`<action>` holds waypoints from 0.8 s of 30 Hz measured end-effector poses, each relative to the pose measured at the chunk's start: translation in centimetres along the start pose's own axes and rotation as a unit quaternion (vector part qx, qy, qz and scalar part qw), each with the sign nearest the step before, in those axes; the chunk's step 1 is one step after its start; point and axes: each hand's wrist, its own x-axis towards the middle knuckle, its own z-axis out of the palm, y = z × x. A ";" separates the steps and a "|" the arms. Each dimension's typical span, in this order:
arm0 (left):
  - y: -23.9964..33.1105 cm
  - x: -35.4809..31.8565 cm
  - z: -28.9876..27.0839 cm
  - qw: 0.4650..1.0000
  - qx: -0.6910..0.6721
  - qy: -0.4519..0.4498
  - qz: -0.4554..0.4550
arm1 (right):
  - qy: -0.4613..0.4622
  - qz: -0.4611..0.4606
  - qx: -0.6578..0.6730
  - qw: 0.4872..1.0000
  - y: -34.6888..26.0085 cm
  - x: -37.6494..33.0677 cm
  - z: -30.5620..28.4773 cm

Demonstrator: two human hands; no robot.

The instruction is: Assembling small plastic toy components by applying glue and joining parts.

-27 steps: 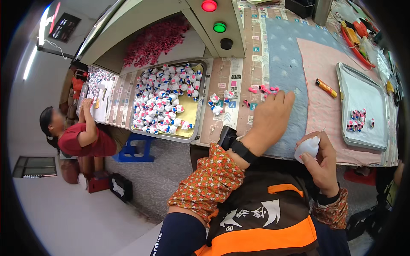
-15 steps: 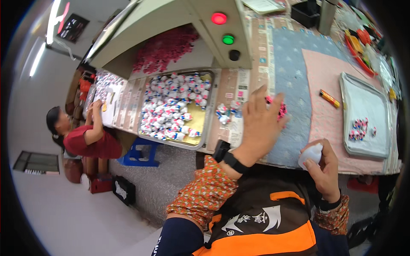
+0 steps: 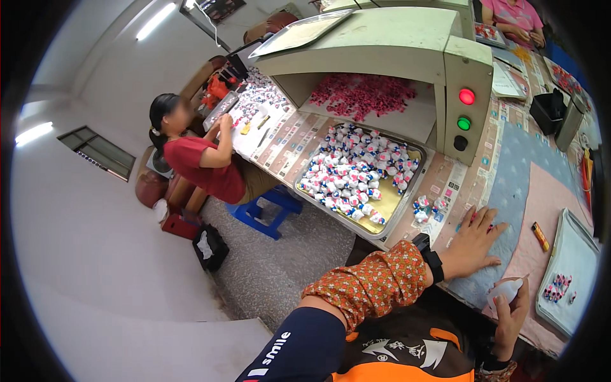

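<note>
My left hand (image 3: 472,247) is spread out, palm down, at the left edge of the blue cloth (image 3: 510,162). Small pink-and-dark pieces (image 3: 491,227) show between and beside its fingers; the rest are hidden beneath it. In my right hand (image 3: 511,318) is a small translucent white squeeze bottle (image 3: 503,293), its thin tip pointing up and to the right, near the table's front edge. Just left of my left hand stand several small white figures (image 3: 422,210) with blue and pink parts.
A metal tray (image 3: 389,230) full of similar white figures stands left, before a machine (image 3: 468,67) with pink pieces inside. On the right are a pink cloth (image 3: 541,197), an orange tube (image 3: 540,236) and a white-lined tray (image 3: 576,254). A co-worker (image 3: 200,153) sits at far left.
The view has swung left, showing more of the machine and another person at the top right. My left hand has settled lower over the pink pieces. My right hand still holds the bottle.
</note>
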 end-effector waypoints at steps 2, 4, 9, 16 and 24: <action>-0.1 0.5 -0.4 1.000 0.011 0.027 0.003 | 0.042 0.000 0.014 0.999 0.8 -0.3 -0.3; -0.3 1.0 -0.7 0.999 0.032 0.031 -0.008 | 0.060 0.001 0.018 0.998 1.2 -0.4 -0.7; -0.8 1.5 0.0 0.996 0.068 0.043 -0.030 | 0.054 0.013 0.005 0.998 1.6 -0.4 -1.2; -1.1 2.0 1.2 0.998 0.051 -0.003 0.049 | 0.082 0.001 -0.003 0.997 1.2 -0.4 -0.3; 1.2 1.5 -1.3 0.995 0.029 0.074 0.060 | 0.026 0.014 -0.002 1.000 -1.8 0.8 1.2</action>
